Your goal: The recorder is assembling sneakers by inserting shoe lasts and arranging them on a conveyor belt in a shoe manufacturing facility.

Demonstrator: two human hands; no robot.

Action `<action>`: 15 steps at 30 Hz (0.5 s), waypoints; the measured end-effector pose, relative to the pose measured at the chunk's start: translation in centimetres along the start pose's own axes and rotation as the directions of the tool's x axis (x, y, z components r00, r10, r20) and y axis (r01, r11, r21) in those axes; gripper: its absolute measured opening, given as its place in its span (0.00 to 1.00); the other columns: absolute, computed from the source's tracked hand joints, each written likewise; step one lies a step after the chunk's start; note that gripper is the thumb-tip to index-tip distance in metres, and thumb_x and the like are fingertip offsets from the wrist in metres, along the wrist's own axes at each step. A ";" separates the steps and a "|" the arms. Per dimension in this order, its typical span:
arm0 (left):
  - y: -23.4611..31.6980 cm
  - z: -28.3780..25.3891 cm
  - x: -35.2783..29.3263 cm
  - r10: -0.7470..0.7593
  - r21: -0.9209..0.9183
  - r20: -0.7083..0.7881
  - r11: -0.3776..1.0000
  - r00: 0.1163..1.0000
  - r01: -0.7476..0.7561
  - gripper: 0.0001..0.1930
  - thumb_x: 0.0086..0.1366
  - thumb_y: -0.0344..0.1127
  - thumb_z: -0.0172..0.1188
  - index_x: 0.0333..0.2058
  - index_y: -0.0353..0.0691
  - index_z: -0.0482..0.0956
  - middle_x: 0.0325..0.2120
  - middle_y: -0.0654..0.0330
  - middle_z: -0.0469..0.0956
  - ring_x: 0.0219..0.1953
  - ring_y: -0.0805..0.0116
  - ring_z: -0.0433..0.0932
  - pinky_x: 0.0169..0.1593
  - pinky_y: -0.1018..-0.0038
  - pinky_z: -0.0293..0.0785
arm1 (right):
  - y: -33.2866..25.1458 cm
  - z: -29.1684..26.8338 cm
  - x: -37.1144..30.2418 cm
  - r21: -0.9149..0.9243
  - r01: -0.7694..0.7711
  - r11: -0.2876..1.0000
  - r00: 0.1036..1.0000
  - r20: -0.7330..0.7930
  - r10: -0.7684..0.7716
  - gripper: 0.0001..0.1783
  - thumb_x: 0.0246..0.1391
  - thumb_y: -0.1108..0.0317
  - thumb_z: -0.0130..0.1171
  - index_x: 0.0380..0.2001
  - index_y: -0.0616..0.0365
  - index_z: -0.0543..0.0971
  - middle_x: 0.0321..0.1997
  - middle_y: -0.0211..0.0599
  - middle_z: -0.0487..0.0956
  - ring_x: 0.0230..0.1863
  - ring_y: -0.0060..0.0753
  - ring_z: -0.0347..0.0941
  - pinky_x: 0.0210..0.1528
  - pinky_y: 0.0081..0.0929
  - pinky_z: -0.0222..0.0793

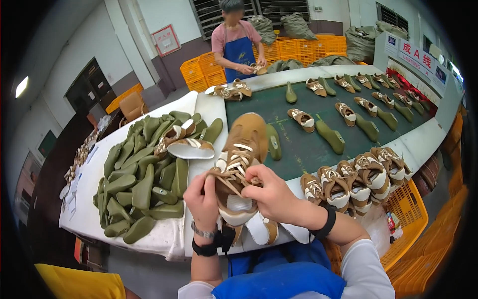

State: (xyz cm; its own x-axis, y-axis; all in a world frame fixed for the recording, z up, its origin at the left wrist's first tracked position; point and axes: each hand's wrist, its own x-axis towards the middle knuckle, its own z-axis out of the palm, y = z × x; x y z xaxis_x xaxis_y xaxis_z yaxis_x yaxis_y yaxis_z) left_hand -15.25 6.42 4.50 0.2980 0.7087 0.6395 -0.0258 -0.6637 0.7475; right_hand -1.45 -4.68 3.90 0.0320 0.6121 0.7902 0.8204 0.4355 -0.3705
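Observation:
A brown sneaker with white stripes and pale laces [247, 133] is held up in front of me, toe pointing away. Its opening faces me and shows a pale insole. My left hand [201, 200] is closed, thumb and finger pinching the left side of the opening near the laces. On the other side, my right hand [271, 193] pinches the edge by the laces; whether a lace end is in its fingers I cannot tell. Below the sneaker, partly hidden by my hands, white and brown shoes [261, 229] lie at the table's near edge.
Green shoe lasts [132, 179] are heaped on a white-covered table [82, 209] at left. Ahead, a green conveyor belt [259, 114] carries shoes and lasts. Several sneakers [348, 182] stand at right above an orange crate [411, 212]. A co-worker in a blue apron [239, 56] handles a shoe beyond.

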 end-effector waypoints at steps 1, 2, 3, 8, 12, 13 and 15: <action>-0.8 -0.2 -0.1 -0.052 -0.086 0.020 0.995 0.998 0.053 0.07 0.61 0.27 0.54 0.35 0.31 0.78 0.25 0.57 0.77 0.26 0.71 0.73 0.32 0.77 0.69 | 0.0 -0.1 -0.3 0.024 -0.029 0.999 0.999 0.046 0.028 0.12 0.35 0.83 0.53 0.27 0.57 0.74 0.40 0.43 0.66 0.40 0.46 0.67 0.39 0.35 0.68; -1.3 -0.3 -0.2 -0.100 -0.171 0.044 0.980 0.994 0.106 0.07 0.61 0.27 0.55 0.35 0.31 0.78 0.25 0.58 0.77 0.27 0.72 0.73 0.32 0.77 0.69 | -0.1 -0.3 -0.5 0.045 -0.058 0.997 0.994 0.091 0.054 0.12 0.35 0.83 0.53 0.26 0.58 0.73 0.40 0.43 0.65 0.40 0.47 0.67 0.39 0.35 0.68; -1.6 -0.3 -0.2 -0.098 -0.174 0.047 0.979 0.994 0.104 0.07 0.61 0.27 0.55 0.35 0.31 0.78 0.25 0.58 0.77 0.27 0.72 0.73 0.32 0.77 0.69 | 0.0 -0.4 -0.5 0.043 -0.078 0.996 0.993 0.093 0.074 0.13 0.34 0.85 0.52 0.28 0.58 0.73 0.39 0.44 0.65 0.40 0.48 0.67 0.39 0.36 0.68; -0.2 1.0 -0.5 0.340 0.359 0.155 0.855 0.927 -0.374 0.19 0.54 0.24 0.57 0.46 0.37 0.72 0.45 0.48 0.69 0.47 0.51 0.69 0.50 0.63 0.65 | 0.5 -0.1 1.8 -0.108 -0.046 0.993 0.995 -0.090 0.037 0.15 0.37 0.85 0.52 0.33 0.59 0.74 0.39 0.46 0.65 0.39 0.48 0.68 0.40 0.36 0.69; 1.2 1.5 -1.7 0.373 0.384 0.231 0.814 0.899 -0.436 0.21 0.47 0.24 0.60 0.43 0.37 0.72 0.45 0.49 0.68 0.47 0.47 0.66 0.51 0.58 0.63 | -1.2 0.9 2.0 -0.036 -0.055 0.998 0.981 -0.189 0.047 0.16 0.42 0.81 0.55 0.39 0.58 0.75 0.44 0.46 0.66 0.31 0.40 0.71 0.33 0.29 0.72; 2.0 1.6 -1.4 0.386 0.395 0.194 0.811 0.902 -0.431 0.16 0.48 0.24 0.59 0.39 0.36 0.74 0.39 0.52 0.70 0.42 0.49 0.70 0.46 0.60 0.66 | -1.3 1.0 2.0 -0.014 -0.074 0.997 0.978 -0.196 0.070 0.17 0.42 0.81 0.55 0.39 0.57 0.74 0.44 0.46 0.66 0.31 0.40 0.71 0.33 0.29 0.72; 1.6 2.1 -1.1 0.415 0.416 0.185 0.788 0.891 -0.454 0.15 0.48 0.24 0.59 0.37 0.36 0.75 0.38 0.53 0.71 0.40 0.51 0.70 0.44 0.61 0.67 | -1.4 0.8 2.1 -0.003 -0.101 0.995 0.972 -0.213 0.098 0.18 0.42 0.81 0.56 0.40 0.57 0.74 0.44 0.45 0.66 0.32 0.40 0.71 0.33 0.29 0.72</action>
State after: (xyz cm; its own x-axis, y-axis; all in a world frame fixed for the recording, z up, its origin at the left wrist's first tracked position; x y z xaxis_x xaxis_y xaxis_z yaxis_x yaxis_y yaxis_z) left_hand -13.57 4.10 4.63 0.4311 0.3116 0.8468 0.2413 -0.9441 0.2245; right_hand -3.00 -3.47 5.64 0.2325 0.4973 0.8359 0.8149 0.3696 -0.4465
